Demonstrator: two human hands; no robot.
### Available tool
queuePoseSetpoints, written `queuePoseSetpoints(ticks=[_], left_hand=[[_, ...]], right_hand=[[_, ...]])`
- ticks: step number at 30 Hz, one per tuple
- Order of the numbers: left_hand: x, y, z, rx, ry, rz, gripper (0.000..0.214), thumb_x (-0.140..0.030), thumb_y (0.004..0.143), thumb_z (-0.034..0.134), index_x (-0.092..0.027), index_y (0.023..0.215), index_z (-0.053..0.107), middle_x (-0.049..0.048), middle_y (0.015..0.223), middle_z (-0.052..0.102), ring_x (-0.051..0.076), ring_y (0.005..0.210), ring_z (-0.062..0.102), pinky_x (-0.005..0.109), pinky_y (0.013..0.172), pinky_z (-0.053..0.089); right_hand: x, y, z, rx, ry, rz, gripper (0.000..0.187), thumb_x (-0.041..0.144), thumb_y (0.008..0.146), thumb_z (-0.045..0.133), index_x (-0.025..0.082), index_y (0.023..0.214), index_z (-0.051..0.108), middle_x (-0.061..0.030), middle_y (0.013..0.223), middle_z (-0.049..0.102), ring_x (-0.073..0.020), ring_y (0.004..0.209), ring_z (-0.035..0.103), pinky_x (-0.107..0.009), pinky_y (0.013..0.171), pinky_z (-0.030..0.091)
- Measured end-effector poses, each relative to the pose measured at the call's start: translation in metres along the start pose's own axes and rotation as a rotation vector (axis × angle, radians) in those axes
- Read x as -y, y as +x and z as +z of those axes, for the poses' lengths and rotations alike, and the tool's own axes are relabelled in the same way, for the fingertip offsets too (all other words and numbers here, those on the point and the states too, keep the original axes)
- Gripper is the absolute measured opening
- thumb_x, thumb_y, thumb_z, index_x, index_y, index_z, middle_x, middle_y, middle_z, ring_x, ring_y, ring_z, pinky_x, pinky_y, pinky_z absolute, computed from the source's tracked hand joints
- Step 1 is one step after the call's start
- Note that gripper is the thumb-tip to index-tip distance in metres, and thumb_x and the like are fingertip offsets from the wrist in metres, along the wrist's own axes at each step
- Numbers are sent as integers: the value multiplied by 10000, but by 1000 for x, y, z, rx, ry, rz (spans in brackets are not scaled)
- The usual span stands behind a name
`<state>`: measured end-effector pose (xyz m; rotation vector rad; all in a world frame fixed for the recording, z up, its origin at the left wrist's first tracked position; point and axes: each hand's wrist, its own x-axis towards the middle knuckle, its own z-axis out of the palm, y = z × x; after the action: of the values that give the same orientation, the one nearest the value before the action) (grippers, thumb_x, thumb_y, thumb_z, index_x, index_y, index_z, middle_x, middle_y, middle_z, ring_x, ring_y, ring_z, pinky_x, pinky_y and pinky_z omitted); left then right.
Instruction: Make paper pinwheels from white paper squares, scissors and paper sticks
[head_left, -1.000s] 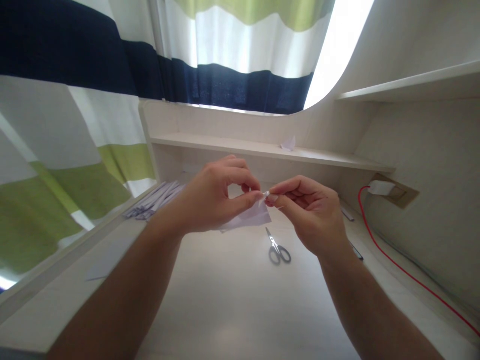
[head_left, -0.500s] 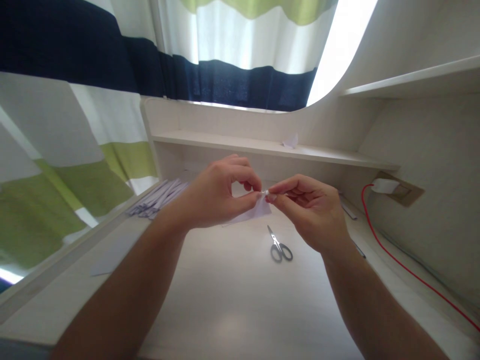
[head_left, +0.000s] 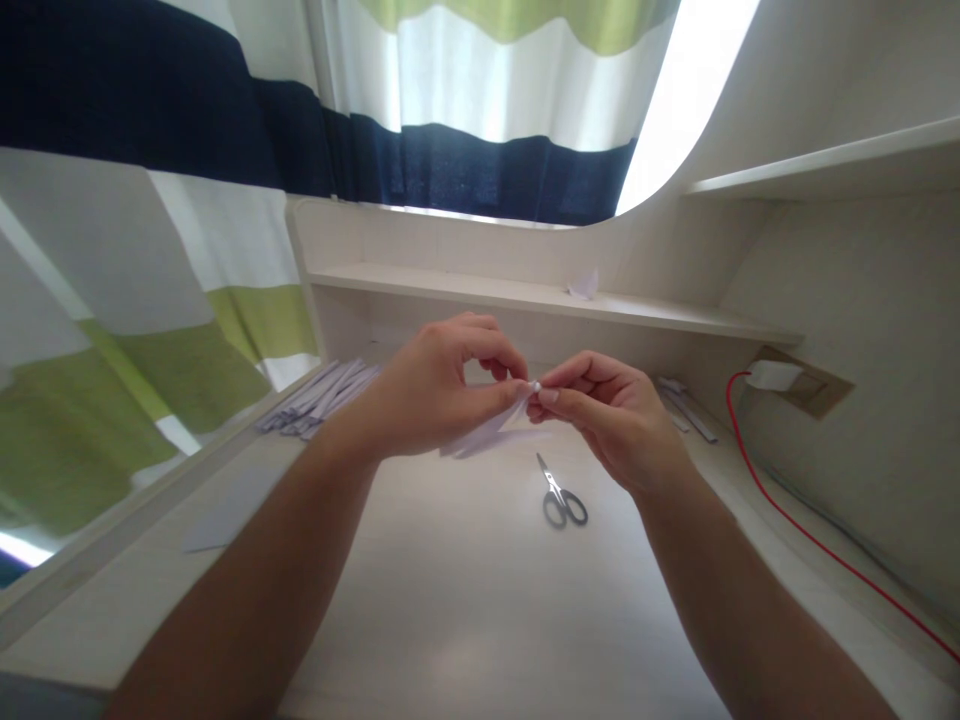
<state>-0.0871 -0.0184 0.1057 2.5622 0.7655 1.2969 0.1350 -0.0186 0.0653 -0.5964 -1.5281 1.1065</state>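
Note:
Between my two hands is a sheet of white paper (head_left: 491, 437), its upper corner pinched small and tight at the fingertips. My left hand (head_left: 450, 385) grips it between thumb and forefinger, and most of the sheet hangs below that hand. Thumb and forefinger of my right hand (head_left: 611, 410) close on the same tiny rolled corner from the other side. The fingertips of both hands nearly touch, so the exact shape of the corner is hard to make out. Below them, a pair of scissors (head_left: 556, 492) with dark handles lies on the white desk (head_left: 465, 590).
Several paper strips or rolls (head_left: 319, 398) are heaped at the desk's left back. A flat white sheet (head_left: 232, 508) lies left of my forearm. More strips (head_left: 686, 408) rest behind my right hand. A red cable (head_left: 787, 520) runs along the right wall from a white plug (head_left: 772, 375).
The hanging part of the paper has swung lower and looks more folded. My right hand has shifted slightly left, uncovering more of the strips behind it.

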Motion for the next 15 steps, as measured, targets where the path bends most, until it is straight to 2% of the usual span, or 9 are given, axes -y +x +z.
queuePoseSetpoints(ticks=[8, 12, 15], left_hand=[[2, 1, -6, -106, -59, -50, 89, -235, 931, 733, -210, 918, 817, 45, 963, 784, 195, 926, 714, 330, 828, 537], [6, 0, -12, -219, -35, -83, 109, -304, 900, 794, -235, 983, 808, 37, 1025, 798, 203, 970, 718, 352, 885, 541], [10, -1, -21, -360, -9, -191, 158, -364, 894, 801, -233, 982, 797, 38, 972, 798, 200, 899, 711, 338, 799, 550]], right_hand=[[-24, 9, 8, 6, 355, 184, 166, 243, 747, 926, 217, 801, 770, 2, 750, 797, -127, 689, 722, -250, 676, 572], [-31, 10, 11, -10, 437, 202, 143, 236, 760, 908, 224, 815, 778, 8, 785, 801, -117, 688, 702, -242, 673, 551], [-32, 12, 9, -48, 440, 184, 136, 229, 765, 901, 231, 817, 775, 19, 796, 794, -116, 682, 690, -255, 690, 554]])
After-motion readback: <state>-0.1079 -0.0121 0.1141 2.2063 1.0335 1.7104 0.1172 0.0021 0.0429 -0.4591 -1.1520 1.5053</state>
